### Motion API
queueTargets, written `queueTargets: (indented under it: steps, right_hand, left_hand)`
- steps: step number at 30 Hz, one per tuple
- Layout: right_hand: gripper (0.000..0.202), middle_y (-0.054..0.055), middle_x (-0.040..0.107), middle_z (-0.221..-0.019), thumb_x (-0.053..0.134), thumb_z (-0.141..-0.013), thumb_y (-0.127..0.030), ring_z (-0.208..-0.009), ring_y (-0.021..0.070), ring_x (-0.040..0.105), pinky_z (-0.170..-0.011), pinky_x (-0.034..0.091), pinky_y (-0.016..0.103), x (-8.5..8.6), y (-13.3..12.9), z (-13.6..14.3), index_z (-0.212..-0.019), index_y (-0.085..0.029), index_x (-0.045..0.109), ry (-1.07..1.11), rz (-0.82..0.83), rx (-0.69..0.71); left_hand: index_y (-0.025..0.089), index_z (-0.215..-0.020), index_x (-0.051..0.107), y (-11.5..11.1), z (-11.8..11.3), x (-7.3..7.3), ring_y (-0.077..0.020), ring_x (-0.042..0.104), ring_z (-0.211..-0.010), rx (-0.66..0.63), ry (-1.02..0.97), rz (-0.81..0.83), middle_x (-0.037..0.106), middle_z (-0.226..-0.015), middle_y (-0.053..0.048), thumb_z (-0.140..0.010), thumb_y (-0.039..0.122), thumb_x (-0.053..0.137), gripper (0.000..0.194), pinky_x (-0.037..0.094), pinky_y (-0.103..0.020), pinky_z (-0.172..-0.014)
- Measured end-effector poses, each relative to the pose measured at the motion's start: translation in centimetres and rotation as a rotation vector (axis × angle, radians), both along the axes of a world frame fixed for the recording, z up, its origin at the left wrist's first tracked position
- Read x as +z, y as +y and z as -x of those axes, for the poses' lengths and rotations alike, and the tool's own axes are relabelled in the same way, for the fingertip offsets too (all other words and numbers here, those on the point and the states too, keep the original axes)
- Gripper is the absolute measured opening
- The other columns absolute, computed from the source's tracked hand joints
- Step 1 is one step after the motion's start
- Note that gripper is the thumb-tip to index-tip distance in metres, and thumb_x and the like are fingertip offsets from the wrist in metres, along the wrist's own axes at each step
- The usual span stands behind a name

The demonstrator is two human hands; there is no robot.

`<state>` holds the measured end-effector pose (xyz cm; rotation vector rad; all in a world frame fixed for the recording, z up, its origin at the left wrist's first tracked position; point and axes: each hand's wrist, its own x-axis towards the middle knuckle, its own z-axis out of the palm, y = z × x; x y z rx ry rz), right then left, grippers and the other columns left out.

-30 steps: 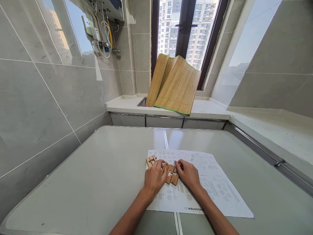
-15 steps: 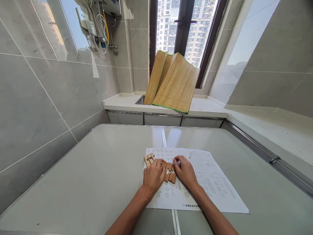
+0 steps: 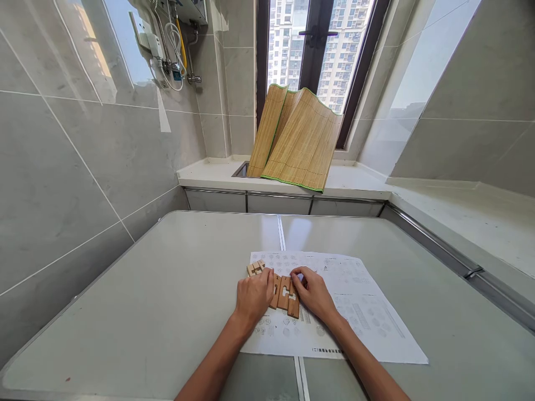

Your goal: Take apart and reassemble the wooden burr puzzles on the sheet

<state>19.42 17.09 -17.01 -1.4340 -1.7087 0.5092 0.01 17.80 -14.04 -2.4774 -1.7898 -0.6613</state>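
Observation:
A row of flat brown wooden puzzle pieces [image 3: 283, 293] with cut-out slots lies side by side on a printed paper sheet [image 3: 376, 312]. My left hand [image 3: 253, 295] is closed at the row's left end, its curled fingers on the brown pieces and covering part of them. On the right, the thumb and index finger of my right hand [image 3: 312, 288] pinch the upper end of the rightmost piece [image 3: 293, 306], which sits slightly lower than its neighbours. Lighter wooden pieces [image 3: 256, 268] show just beyond my left hand, partly hidden by it.
The paper lies across the seam of a pale folding table [image 3: 167, 289]. Behind the table, a bamboo mat [image 3: 303, 145] leans on a white counter [image 3: 209, 174] before the window. A metal rail [image 3: 434, 242] runs along the right side. Tiled walls stand at both sides.
My left hand has shifted left and curled more, uncovering more of the brown pieces. My right fingertips have moved slightly left, and the rightmost piece has slid a little lower.

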Motion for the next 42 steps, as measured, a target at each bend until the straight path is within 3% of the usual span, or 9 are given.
queueTargets:
  steps: [3,6,11,14,17,23,26,31,42]
  right_hand:
    - [0.032,0.007,0.074,-0.091,0.045,-0.100,-0.045,-0.071,0.0226,0.064,-0.068,0.050,0.035,0.2,0.0,0.2,-0.093,-0.023,0.067,0.025,0.028,0.011]
    - [0.035,0.008,0.074,-0.089,0.046,-0.098,-0.049,-0.067,0.0226,0.063,-0.066,0.050,0.035,0.2,0.0,0.3,-0.093,-0.023,0.068,0.048,0.049,0.011]
    - [0.035,0.006,0.074,-0.080,0.050,-0.095,-0.053,-0.063,0.0225,0.065,-0.060,0.050,0.034,0.5,-0.1,0.6,-0.092,-0.023,0.069,0.160,0.113,0.062]
    - [0.033,0.000,0.069,-0.063,0.053,-0.093,-0.054,-0.049,0.0196,0.062,-0.056,0.050,0.032,0.8,-0.4,0.8,-0.095,-0.023,0.066,0.277,0.218,0.135]
    - [0.030,-0.002,0.069,-0.060,0.055,-0.093,-0.051,-0.047,0.0176,0.063,-0.059,0.052,0.031,1.1,-0.7,1.1,-0.096,-0.023,0.064,0.353,0.262,0.207]
    - [0.030,0.001,0.075,-0.072,0.058,-0.092,-0.049,-0.053,0.0169,0.069,-0.060,0.054,0.028,1.1,-1.0,1.6,-0.099,-0.021,0.065,0.431,0.328,0.321]
    - [0.034,0.002,0.074,-0.071,0.059,-0.092,-0.054,-0.052,0.0164,0.068,-0.059,0.054,0.028,0.7,-0.7,1.5,-0.096,-0.020,0.065,0.461,0.315,0.292]
    - [0.043,0.007,0.073,-0.088,0.066,-0.086,-0.061,-0.056,0.0169,0.069,-0.051,0.053,0.028,-0.4,0.3,1.0,-0.094,-0.019,0.065,0.588,0.276,0.175]
    - [0.043,0.001,0.067,-0.076,0.065,-0.087,-0.062,-0.051,0.0140,0.061,-0.047,0.049,0.026,-0.9,0.5,-0.2,-0.098,-0.020,0.063,0.603,0.302,0.275]
  left_hand:
    - [0.021,-0.087,0.064,0.2,1.3,-0.1,-0.0183,0.064,-0.058,0.002,-0.038,-0.051,0.073,-0.071,-0.004,-0.106,0.033,0.033,0.038,0.029,-0.028,-0.053]
    - [0.022,-0.087,0.065,0.7,3.2,-0.1,-0.0178,0.062,-0.059,-0.011,-0.140,-0.088,0.070,-0.068,-0.003,-0.106,0.036,0.033,0.040,0.037,-0.029,-0.057]
    - [0.022,-0.100,0.064,2.0,5.9,0.2,-0.0247,0.064,-0.093,-0.056,-0.313,-0.124,0.071,-0.099,-0.008,-0.104,0.038,0.037,0.031,0.051,-0.038,-0.085]
    - [0.021,-0.109,0.061,2.8,6.5,-0.2,-0.0267,0.060,-0.110,-0.056,-0.392,-0.068,0.068,-0.114,-0.010,-0.104,0.037,0.038,0.028,0.048,-0.045,-0.099]
    - [0.020,-0.118,0.058,3.2,6.5,-1.0,-0.0257,0.057,-0.122,-0.035,-0.458,0.037,0.065,-0.127,-0.010,-0.105,0.038,0.036,0.031,0.046,-0.045,-0.107]
    - [0.022,-0.129,0.055,3.1,6.4,-1.6,-0.0259,0.057,-0.126,-0.054,-0.492,0.197,0.063,-0.133,-0.011,-0.106,0.046,0.033,0.040,0.046,-0.045,-0.107]
    - [0.022,-0.129,0.055,3.0,6.3,-1.3,-0.0263,0.058,-0.125,-0.056,-0.509,0.221,0.064,-0.132,-0.011,-0.106,0.047,0.031,0.041,0.046,-0.046,-0.106]
    - [0.022,-0.127,0.054,3.2,6.3,-1.4,-0.0262,0.059,-0.123,-0.045,-0.550,0.239,0.064,-0.129,-0.010,-0.107,0.046,0.029,0.040,0.045,-0.046,-0.107]
    - [0.020,-0.125,0.056,3.2,6.4,-1.8,-0.0266,0.059,-0.122,-0.079,-0.458,0.160,0.064,-0.127,-0.012,-0.104,0.047,0.041,0.037,0.048,-0.044,-0.105]
